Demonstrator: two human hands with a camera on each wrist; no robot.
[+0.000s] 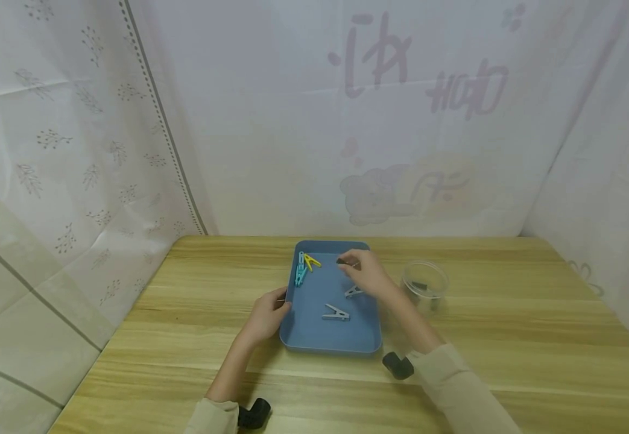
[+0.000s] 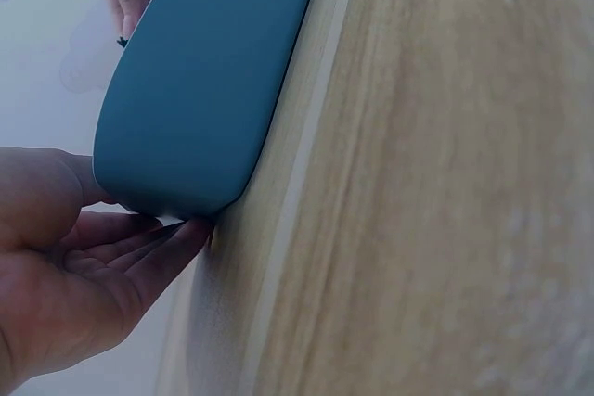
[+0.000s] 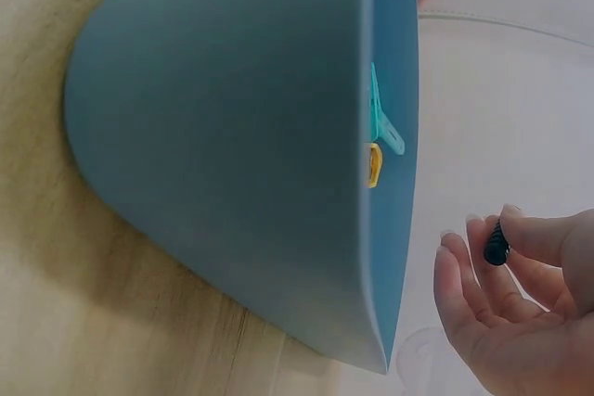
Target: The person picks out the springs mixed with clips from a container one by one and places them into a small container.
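Note:
A blue rectangular tray [image 1: 307, 331] lies on the wooden table. My left hand [image 1: 265, 314] grips its left side, thumb by the rim and fingers against the outer wall, as the left wrist view shows. Above the tray's right half, my right hand [image 1: 367, 272] pinches a small black ribbed, screw-like piece [image 3: 497, 246] between thumb and fingers. Teal clothespins [image 1: 300, 274] and a yellow clothespin [image 1: 311, 261] lie at the tray's far left. One grey clothespin [image 1: 337, 313] rests near the middle; another grey clothespin [image 1: 353, 291] is partly hidden by my right hand.
Right of the tray stands a clear round tub [image 1: 447, 288] with some dark pieces [image 1: 418, 286] in it. A white printed curtain [image 1: 292, 150] hangs behind the table [image 1: 509, 337]. Black wrist mounts [image 1: 398, 365] sit at both sleeves.

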